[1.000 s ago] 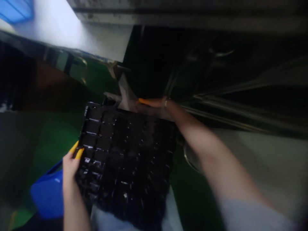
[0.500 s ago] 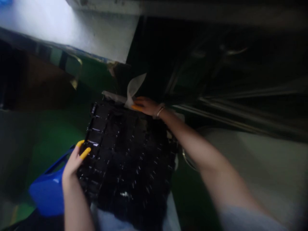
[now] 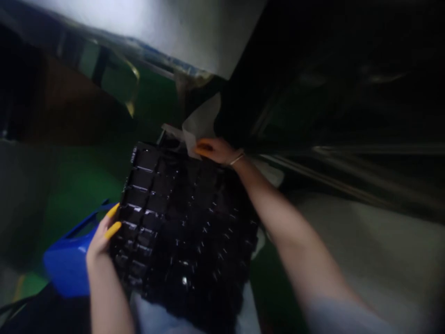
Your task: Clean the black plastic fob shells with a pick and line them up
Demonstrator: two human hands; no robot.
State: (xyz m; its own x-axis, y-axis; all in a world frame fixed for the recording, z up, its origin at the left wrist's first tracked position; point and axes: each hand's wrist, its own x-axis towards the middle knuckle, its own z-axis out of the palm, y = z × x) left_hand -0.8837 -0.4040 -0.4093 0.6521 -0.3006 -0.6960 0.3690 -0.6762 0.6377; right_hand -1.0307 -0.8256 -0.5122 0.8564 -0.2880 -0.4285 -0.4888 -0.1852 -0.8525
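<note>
In the head view, the left hand (image 3: 98, 241) grips the left edge of the black compartment tray (image 3: 177, 222), near and in the middle; the right hand (image 3: 219, 151) pinches a whitish thin sheet (image 3: 203, 121) at its far edge.

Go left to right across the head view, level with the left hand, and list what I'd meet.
Angular blue container → left hand with yellow-covered tips → glossy black gridded tray → bare right forearm → broad pale grey surface.
</note>
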